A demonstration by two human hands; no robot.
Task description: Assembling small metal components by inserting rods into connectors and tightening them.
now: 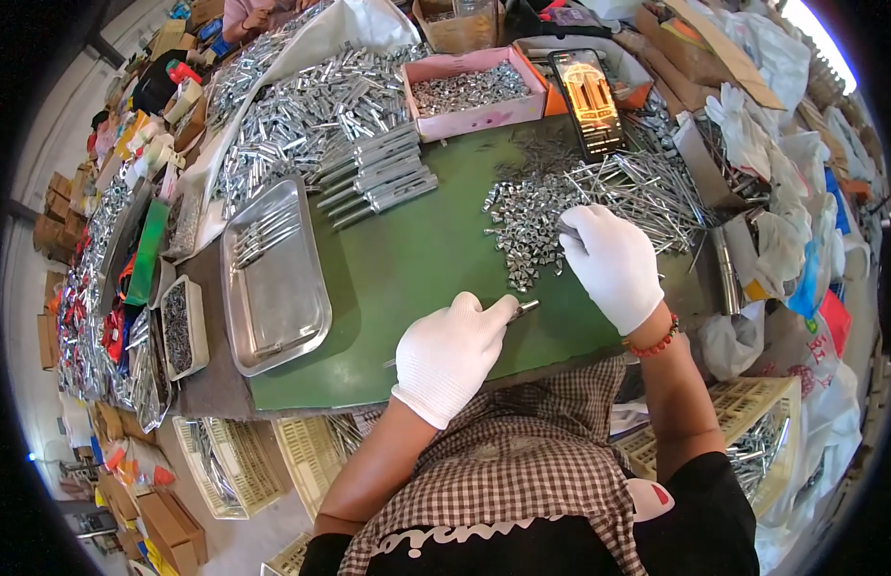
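Note:
My left hand (452, 352), in a white knit glove, is closed around a slim silver metal rod. The rod's bright end (528, 308) sticks out past my fingertips, over the green tabletop (368, 326). Farther right, my gloved right hand (613, 264) has thumb and fingers pinched together at the edge of a heap of small silver metal caps (527, 221). Whatever is between those fingers is mostly hidden. Behind that hand lies a loose pile of long thin metal rods (647, 192).
A steel tray (320, 298) with a few rods stands at left, beside stacked metal tubes (383, 178). Behind are a big tube heap (311, 110), a pink box (431, 125) of small parts and a propped phone (587, 101). Another person's hand (257, 19) shows at the far edge.

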